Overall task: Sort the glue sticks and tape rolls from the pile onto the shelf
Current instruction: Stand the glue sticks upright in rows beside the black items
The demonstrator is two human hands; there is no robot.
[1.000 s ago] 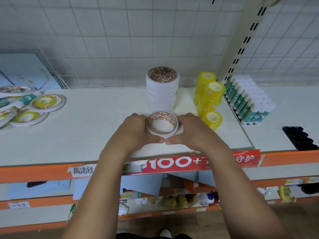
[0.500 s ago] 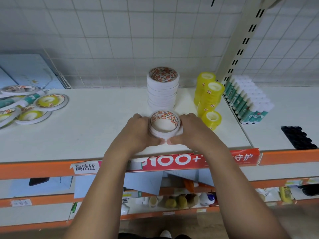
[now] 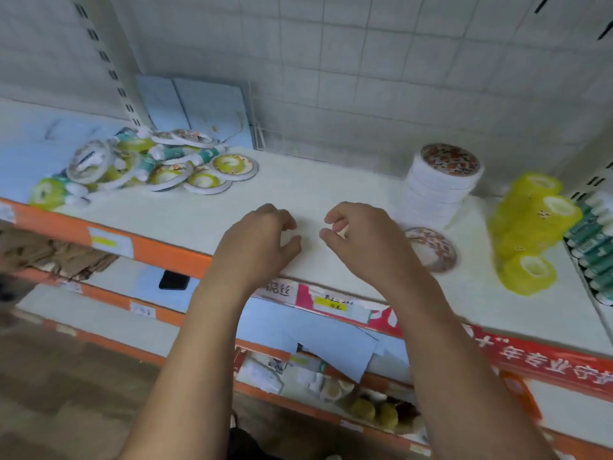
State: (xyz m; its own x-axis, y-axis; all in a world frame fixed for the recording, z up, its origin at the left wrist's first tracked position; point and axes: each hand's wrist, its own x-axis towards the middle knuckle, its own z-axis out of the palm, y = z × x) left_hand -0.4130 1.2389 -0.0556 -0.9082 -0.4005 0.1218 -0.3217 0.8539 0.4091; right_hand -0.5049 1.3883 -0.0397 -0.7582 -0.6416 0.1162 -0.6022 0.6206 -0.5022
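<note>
Both hands sit in the centre of the frame, over the white shelf [image 3: 331, 190]. The left hand [image 3: 262, 237] has loosely curled fingers and grips nothing. The right hand [image 3: 361, 240] is just beside it, equally slack and empty. Whether either touches the board cannot be told.

The mixed pile [image 3: 149, 164] of tape rolls and glue sticks lies at upper left. The tall white tape stack [image 3: 441, 190] stands right of centre, with a low tape roll [image 3: 434, 250] just in front of it, near the right wrist. Yellow tape rolls [image 3: 530, 227] come further right, and glue sticks [image 3: 593, 240] line the right edge.
</note>
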